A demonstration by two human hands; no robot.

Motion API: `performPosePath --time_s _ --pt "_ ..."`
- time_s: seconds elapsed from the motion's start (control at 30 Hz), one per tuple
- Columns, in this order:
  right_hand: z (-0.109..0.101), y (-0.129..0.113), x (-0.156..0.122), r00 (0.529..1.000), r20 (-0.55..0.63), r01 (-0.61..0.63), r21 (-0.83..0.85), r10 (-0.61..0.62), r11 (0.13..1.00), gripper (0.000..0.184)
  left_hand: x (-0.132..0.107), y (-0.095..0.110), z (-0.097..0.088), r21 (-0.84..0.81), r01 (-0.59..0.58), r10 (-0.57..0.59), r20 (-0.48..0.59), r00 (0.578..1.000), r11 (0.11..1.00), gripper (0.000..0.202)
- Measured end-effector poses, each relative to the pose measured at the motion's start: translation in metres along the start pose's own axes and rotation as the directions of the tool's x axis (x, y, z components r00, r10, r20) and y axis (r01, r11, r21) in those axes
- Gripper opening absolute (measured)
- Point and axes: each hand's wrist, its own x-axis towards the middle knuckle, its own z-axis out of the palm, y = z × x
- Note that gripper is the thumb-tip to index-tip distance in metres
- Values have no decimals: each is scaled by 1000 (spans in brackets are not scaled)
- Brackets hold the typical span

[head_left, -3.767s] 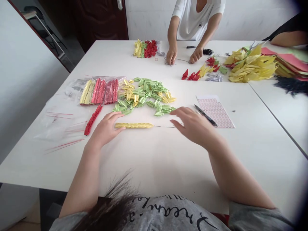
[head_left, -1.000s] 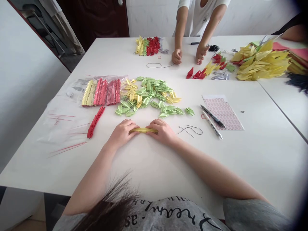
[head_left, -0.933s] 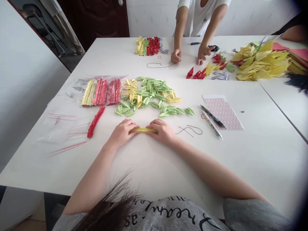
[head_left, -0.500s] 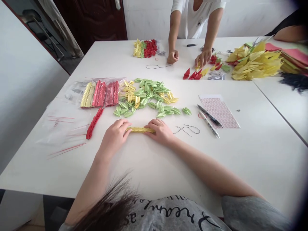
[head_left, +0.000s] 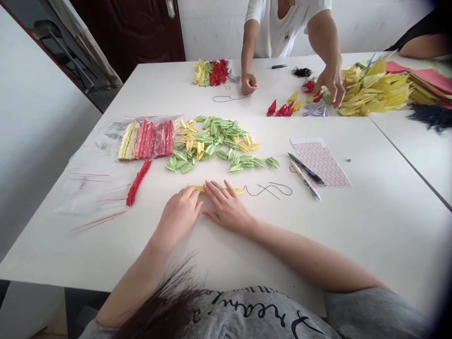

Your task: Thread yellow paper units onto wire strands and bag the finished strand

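Note:
A yellow strip of interlocked folded paper (head_left: 215, 189) lies flat on the white table, with a thin black thread (head_left: 268, 189) curving to its right. My right hand (head_left: 226, 207) rests with spread fingers on the strip's middle, not gripping it. My left hand (head_left: 180, 217) lies just below the strip's left part, fingers loosely curled and empty. Beyond both hands is a heap of green and yellow folded paper pieces (head_left: 212, 147). A red folded strip (head_left: 137, 182) lies left of my left hand.
Filled strips sit in a plastic bag (head_left: 144, 139). To the right lie a printed label sheet (head_left: 319, 162) and two pens (head_left: 305, 174). A co-worker's hand (head_left: 330, 82) reaches over a yellow paper heap (head_left: 374, 87); their other hand (head_left: 249, 84) rests on the table.
My hands have parted and opened, no longer pressing the yellow strip between them. The strip now lies under my right fingers. The co-worker's hand has moved right toward the yellow heap.

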Motion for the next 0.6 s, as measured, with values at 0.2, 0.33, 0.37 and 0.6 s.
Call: performPosePath --time_s 0.2,0.33,0.37,0.6 --pt "4 3 4 999 48 9 4 -10 1000 68 1 7 7 58 0 -5 77 997 998 25" --pt "3 8 11 996 84 24 30 -27 999 69 6 9 5 83 47 -55 94 994 995 31" --pt "4 9 12 995 91 26 36 -29 999 69 7 9 5 79 62 -69 93 993 995 33" --pt "9 9 12 992 126 17 50 -23 999 75 6 13 6 -14 85 -83 131 988 996 46"
